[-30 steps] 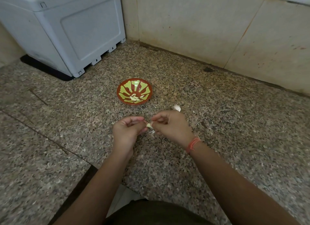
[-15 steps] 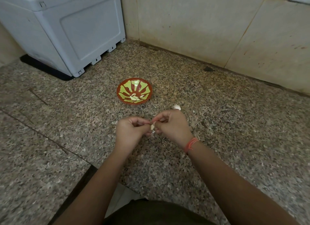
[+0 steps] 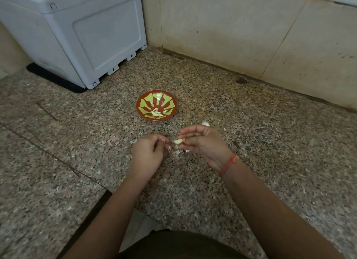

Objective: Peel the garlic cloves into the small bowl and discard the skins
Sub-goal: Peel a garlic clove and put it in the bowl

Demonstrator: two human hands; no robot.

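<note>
Bowl (image 3: pixel 168 104): red-brown w/ lime-green petal rays fanning from centre. Peeled cloves (image 3: pixel 156 113) inside: pale cream. Clove (image 3: pixel 178 141) in right hand (image 3: pixel 202 144): cream-yellow. Skin scraps (image 3: pixel 174 152) at left hand (image 3: pixel 148 154): whitish, pink tint. Wrist thread (image 3: pixel 229 165): orange-red. Desk (image 3: pixel 270 142): speckled granite, grey-tan w/ black & white flecks. Box (image 3: pixel 96 36): plain pale blue-grey. Mat (image 3: pixel 56 79) under it: black. Wall (image 3: pixel 222 26): beige, brownish stains.

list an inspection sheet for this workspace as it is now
surface: speckled granite slab
job's things: small bowl holding peeled cloves; loose garlic lying beyond the right hand
clutter: skin bits on the slab below the hands
hands: right hand pinches a garlic clove; left hand pinches a skin shred in its fingers
cables: nothing seen
surroundings: grey plastic box on a black mat; beige wall
</note>
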